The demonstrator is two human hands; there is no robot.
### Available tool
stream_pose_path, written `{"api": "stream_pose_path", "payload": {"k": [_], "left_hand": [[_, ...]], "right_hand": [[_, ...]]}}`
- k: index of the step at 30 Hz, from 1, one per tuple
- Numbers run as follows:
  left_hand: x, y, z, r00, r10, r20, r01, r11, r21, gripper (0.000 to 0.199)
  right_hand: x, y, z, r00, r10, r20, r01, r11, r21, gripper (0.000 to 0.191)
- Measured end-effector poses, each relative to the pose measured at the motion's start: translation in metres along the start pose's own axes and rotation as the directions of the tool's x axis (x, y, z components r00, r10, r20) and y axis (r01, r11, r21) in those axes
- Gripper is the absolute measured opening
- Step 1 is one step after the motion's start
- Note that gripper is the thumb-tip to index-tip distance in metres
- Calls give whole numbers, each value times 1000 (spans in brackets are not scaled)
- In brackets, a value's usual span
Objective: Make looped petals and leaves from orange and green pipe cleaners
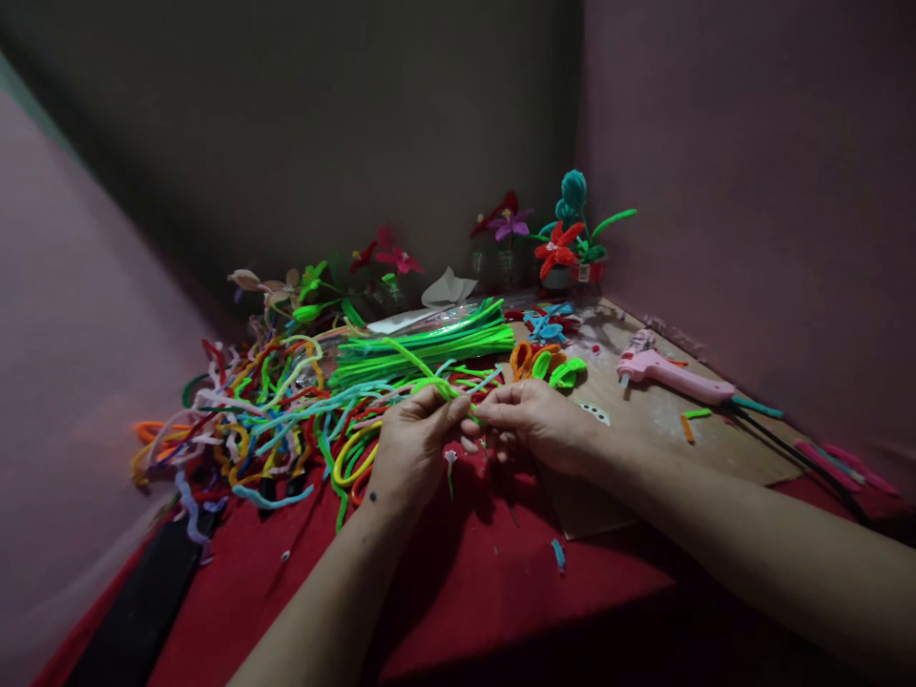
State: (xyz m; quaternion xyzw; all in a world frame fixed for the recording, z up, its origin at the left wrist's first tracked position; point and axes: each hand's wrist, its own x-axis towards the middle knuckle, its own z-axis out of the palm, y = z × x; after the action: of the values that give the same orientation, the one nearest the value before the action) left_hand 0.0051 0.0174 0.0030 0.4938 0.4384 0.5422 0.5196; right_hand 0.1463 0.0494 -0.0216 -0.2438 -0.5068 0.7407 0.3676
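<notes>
Near the middle of the view, my left hand (422,429) pinches a bright green pipe cleaner (411,358), whose free end sticks up and to the left. My right hand (526,420) meets it from the right, its fingertips closed on the same green piece. The part between the fingertips is small and partly hidden. Just behind the hands lies a bundle of green pipe cleaners (429,345) in clear plastic. Loose pipe cleaners in many colours (250,410) are heaped to the left of my left hand.
A pink glue gun (673,372) with a black cable rests on a brown board (722,439) at right. Orange loops (533,361) and green leaf shapes (568,372) lie behind my right hand. Pipe-cleaner flowers (558,246) stand at the back. Red cloth (458,592) covers the table.
</notes>
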Motion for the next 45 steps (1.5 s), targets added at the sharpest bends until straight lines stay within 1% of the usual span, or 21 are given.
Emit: {"api": "stream_pose_path", "payload": {"k": [4, 7, 9, 12, 15, 19, 21, 24, 26, 27, 29, 33, 35, 37, 40, 43, 45], "left_hand": [[1, -3, -3, 1000, -11, 28, 13, 998, -59, 17], [1, -4, -4, 999, -34, 2, 34, 998, -54, 20], [1, -3, -3, 999, -40, -21, 40, 998, -38, 22], [1, -3, -2, 999, -34, -26, 34, 999, -20, 20], [1, -2, -1, 999, -1, -47, 3, 999, 43, 17], [1, -3, -3, 995, 56, -82, -45, 991, 125, 18], [2, -4, -5, 996, 39, -76, -31, 994, 109, 17], [2, -5, -7, 998, 17, -57, -13, 997, 70, 17], [2, -5, -6, 998, 17, -59, -12, 997, 80, 19], [1, -5, -5, 998, 17, -62, -11, 996, 90, 20], [1, -5, -3, 998, 5, -67, 3, 994, 111, 21], [0, -5, 1, 996, -44, -80, 54, 992, 117, 22], [0, -5, 0, 994, -29, -108, 41, 993, 109, 22], [0, -4, -1, 989, 17, -145, -1, 993, 115, 25], [0, -1, -4, 983, 48, -175, -27, 992, 125, 29], [-1, 1, -4, 988, 2, -151, 10, 997, 78, 28], [-1, 3, -3, 991, -50, -127, 55, 998, 37, 27]], "right_hand": [[1, 2, -1, 989, 112, 96, -120, 989, 84, 23], [2, 3, 0, 981, 147, 129, -167, 973, 160, 21], [2, 4, 2, 983, 154, 102, -170, 970, 176, 20], [2, 5, 4, 987, 157, 36, -161, 972, 169, 18], [2, 7, 5, 992, 127, -27, -120, 979, 164, 21], [2, 9, 4, 996, 75, -54, -69, 992, 101, 25], [1, 7, 4, 997, 58, -49, -57, 998, 40, 25], [-1, 1, 6, 999, -30, -34, 28, 998, -58, 28], [-2, -2, 7, 995, -90, -46, 83, 986, -142, 23], [-3, -2, 8, 993, -99, -65, 87, 982, -168, 19], [-3, -3, 9, 991, -66, -120, 46, 987, -156, 13], [-4, -3, 13, 979, 78, -188, -90, 994, -55, 12], [-5, -3, 15, 970, 120, -214, -135, 989, -59, 12], [-6, -3, 16, 964, 126, -236, -150, 985, -86, 10], [-6, -1, 16, 973, 97, -208, -124, 984, -125, 7], [-5, 1, 14, 992, -8, -126, -11, 989, -149, 5], [-4, 0, 13, 994, -71, -85, 58, 987, -150, 7]]}}
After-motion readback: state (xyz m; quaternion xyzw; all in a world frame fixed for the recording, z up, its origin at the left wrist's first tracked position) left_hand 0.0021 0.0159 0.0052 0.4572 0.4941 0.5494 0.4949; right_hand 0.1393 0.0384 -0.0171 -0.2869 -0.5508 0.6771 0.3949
